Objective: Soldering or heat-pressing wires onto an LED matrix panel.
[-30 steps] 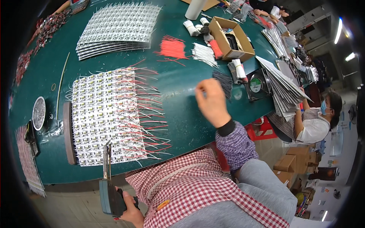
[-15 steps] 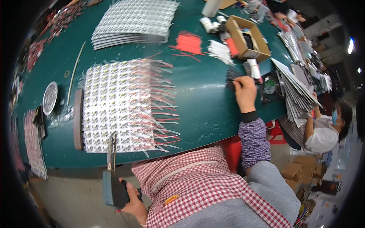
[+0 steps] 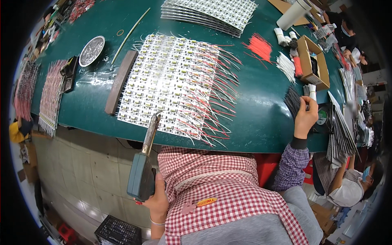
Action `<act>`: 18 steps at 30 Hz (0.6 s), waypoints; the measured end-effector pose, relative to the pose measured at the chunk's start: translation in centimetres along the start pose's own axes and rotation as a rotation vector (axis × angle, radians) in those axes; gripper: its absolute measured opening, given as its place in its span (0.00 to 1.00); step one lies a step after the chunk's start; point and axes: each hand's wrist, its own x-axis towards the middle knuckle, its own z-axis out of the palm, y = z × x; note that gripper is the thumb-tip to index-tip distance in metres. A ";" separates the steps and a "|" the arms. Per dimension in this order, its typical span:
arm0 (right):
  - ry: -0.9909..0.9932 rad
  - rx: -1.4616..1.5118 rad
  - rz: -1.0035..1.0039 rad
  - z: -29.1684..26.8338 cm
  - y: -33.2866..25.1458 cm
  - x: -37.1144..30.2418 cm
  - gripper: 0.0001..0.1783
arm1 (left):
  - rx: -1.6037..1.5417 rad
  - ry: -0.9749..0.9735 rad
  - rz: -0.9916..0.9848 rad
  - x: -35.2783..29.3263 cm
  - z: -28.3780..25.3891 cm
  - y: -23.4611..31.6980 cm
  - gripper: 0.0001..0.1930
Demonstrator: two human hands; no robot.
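Note:
My left hand (image 3: 157,200) is wrapped round the handle of a blue-and-black soldering gun (image 3: 141,177). Its metal tip reaches over the lower edge of a white circuit board panel (image 3: 163,81) with rows of small components. Red and white wires (image 3: 220,98) stick out from the panel's right side. Farther right, my right hand (image 3: 306,116) is pinched at the edge of a pile of black wires (image 3: 292,100). Its fingertips appear closed on black wire, though the exact strands are too small to make out.
A dark bar (image 3: 121,83) lies along the panel's left edge, with a round metal dish (image 3: 92,51) beyond. Stacked panels (image 3: 208,16) lie at the back. Red wires (image 3: 260,47), white wires (image 3: 286,67) and a cardboard box (image 3: 306,51) are at right. A co-worker (image 3: 347,183) sits at far right.
The whole view has shifted, so the table stuff appears farther right and higher. The soldering gun's tip still reaches over the panel's lower edge. My right hand stays at the black wires.

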 end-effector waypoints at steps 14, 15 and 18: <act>-0.692 0.811 -0.429 4.6 -24.7 -11.9 0.08 | -0.109 -0.032 -0.101 -0.2 -0.8 0.8 0.13; -0.658 0.799 -0.457 4.9 -24.6 -12.4 0.08 | -0.097 -0.037 -0.098 -0.2 -0.9 0.7 0.13; -0.636 0.707 -0.484 4.8 -24.6 -13.0 0.07 | -0.061 -0.047 -0.058 0.0 -0.9 1.0 0.13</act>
